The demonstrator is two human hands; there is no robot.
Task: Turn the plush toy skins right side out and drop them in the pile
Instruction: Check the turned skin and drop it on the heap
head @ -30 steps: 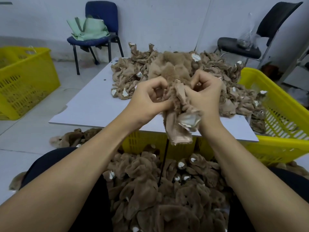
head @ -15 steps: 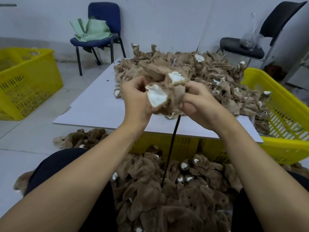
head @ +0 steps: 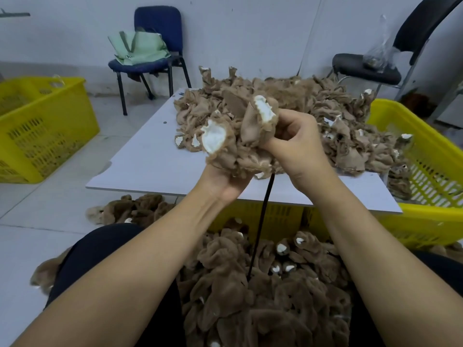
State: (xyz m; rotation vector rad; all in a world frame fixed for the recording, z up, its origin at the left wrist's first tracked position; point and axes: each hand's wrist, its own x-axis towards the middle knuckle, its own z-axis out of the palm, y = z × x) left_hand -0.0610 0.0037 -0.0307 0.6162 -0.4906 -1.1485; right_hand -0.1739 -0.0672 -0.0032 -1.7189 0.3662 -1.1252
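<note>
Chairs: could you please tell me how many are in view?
2: a blue chair by the wall at back left, holding a green bag; a black chair at back right. Others may be out of frame.

No readable text — dark print on the green bag (head: 140, 47) is too small to read

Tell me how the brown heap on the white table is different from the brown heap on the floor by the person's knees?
The heap on the table looks smooth, thin and light tan, while the heap on the floor looks fluffy and darker brown. The heap on the table lies up on the white table, beyond the hands; the heap on the floor lies low between the knees. Both are piles of small brown toy skins with white patches.
</note>
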